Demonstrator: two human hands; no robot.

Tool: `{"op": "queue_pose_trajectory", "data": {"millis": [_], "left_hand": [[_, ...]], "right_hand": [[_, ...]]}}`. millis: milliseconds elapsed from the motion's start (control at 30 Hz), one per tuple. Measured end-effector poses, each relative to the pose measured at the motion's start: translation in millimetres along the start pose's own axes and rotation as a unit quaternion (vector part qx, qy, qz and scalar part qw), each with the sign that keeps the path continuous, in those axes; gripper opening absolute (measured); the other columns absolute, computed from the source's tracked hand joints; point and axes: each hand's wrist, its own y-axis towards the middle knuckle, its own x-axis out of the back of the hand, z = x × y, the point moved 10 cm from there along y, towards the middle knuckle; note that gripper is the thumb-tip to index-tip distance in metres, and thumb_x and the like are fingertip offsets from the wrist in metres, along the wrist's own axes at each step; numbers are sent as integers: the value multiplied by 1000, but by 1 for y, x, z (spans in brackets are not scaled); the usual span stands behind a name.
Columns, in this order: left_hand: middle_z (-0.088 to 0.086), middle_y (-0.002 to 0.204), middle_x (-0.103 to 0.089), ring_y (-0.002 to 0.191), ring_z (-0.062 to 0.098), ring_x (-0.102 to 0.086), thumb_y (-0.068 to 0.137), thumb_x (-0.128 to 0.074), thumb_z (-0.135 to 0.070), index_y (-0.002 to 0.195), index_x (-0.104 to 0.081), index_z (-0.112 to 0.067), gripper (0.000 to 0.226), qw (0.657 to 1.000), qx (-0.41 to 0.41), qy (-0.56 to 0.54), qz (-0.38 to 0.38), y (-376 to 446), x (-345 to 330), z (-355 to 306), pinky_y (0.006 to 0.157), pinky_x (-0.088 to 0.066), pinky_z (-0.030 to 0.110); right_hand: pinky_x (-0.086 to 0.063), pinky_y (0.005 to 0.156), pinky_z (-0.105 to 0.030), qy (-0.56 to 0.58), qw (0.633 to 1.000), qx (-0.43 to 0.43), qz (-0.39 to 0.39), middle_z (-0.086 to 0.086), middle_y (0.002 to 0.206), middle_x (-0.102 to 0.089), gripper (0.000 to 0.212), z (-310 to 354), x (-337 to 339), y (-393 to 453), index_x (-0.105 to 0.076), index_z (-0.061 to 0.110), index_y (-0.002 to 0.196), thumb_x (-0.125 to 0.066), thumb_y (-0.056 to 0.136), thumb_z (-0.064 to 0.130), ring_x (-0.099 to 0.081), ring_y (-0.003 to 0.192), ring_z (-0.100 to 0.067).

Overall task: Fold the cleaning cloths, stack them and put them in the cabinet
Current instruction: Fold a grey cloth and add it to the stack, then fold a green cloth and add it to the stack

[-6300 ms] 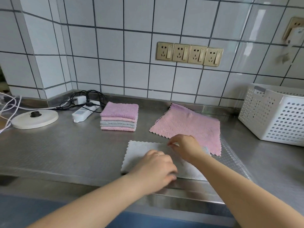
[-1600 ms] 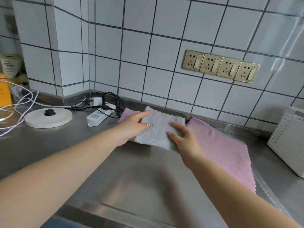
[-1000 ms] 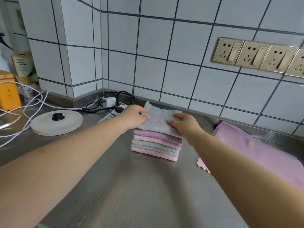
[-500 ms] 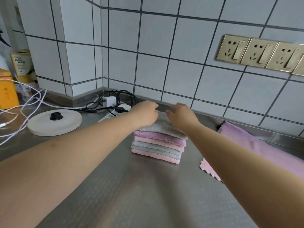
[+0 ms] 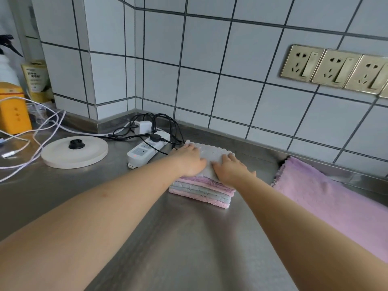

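Cloths [image 5: 201,189] sit folded in a stack on the steel bench [image 5: 189,238], with a grey cloth [image 5: 212,156] on top. Both hands lie flat on that grey cloth with fingers straight, the left hand [image 5: 190,159] on its left part and the right hand [image 5: 231,170] just beside it. Right of the right hand, a pink cloth [image 5: 327,202] lies spread open. Left of the left hand lies a power strip [image 5: 144,151].
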Motion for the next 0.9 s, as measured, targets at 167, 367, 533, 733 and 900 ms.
{"op": "queue_pose_trajectory", "data": {"millis": [167,367,533,733,900], "left_hand": [[7,159,-1,146,22,-3,98,-18,-41,150,-8,-8,62,999,23,25,-6,-9,5,-4,119,-10,44],[6,106,-63,93,25,-53,95,-31,-16,108,-56,-14,29,986,-51,70,-141,-35,48,-51,73,-29,31],[4,127,-58,116,26,-53,96,-40,-28,129,-52,-22,36,979,-150,2,-140,-57,39,-132,85,-41,32],[-2,122,-61,113,24,-55,89,-43,-20,117,-61,-25,34,956,-291,27,-37,-76,-33,-223,89,-48,36],[2,112,-61,103,26,-58,87,-47,-25,109,-64,-22,28,934,-345,77,-40,-83,-57,-260,83,-50,38]], "right_hand": [[-20,110,-57,30,999,-21,-35,-2,149,-34,49,-8,4,-12,-40,17,135,-20,99,43,-38,132,-29],[-49,90,-36,51,988,19,-146,-5,120,-63,35,-53,40,-47,-64,19,114,-36,92,15,-59,106,-28],[-49,69,-29,12,989,-16,-146,-6,84,-68,28,-138,60,-85,-69,13,78,-44,91,15,-62,80,-23],[-48,80,-25,-77,995,-9,-66,9,103,-66,17,-212,51,-138,-68,28,97,-58,89,38,-60,98,-15],[-47,74,-25,-80,992,41,-87,14,94,-53,24,-236,48,-172,-63,30,92,-62,80,51,-57,87,-11]]}}
